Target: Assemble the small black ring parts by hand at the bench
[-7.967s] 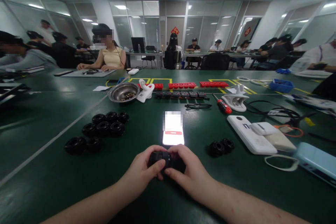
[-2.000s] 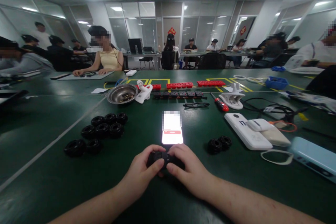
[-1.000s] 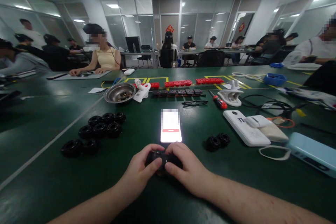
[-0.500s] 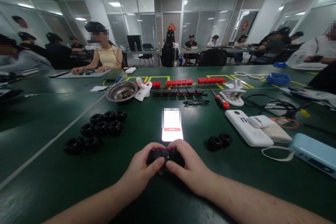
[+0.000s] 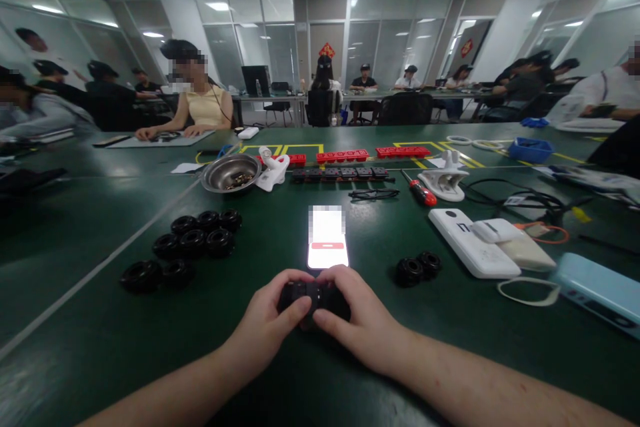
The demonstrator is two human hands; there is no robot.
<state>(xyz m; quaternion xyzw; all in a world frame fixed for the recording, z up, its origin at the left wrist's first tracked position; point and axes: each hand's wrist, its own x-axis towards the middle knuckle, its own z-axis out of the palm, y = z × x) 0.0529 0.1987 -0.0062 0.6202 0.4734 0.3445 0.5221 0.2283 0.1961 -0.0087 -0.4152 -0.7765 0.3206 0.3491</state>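
Low on the green table (image 5: 310,373), my left hand (image 5: 267,327) and my right hand (image 5: 360,323) are both closed round one small black tyre-like part (image 5: 313,295), thumbs pressed on its near side. Just beyond my fingers lies a lit phone (image 5: 327,238), screen up. Several black tyres (image 5: 190,240) lie in a loose cluster to the left. Two more black tyres (image 5: 419,267) sit to the right.
Farther back are a metal bowl (image 5: 231,173), white clips (image 5: 445,180), a red-handled screwdriver (image 5: 419,190), red and black part strips (image 5: 345,167). White power banks (image 5: 475,243), cables and a light-blue case (image 5: 597,293) fill the right. People sit at the far tables.
My hands keep hold of the black part in the same spot, with only small finger shifts. The view has wobbled slightly.
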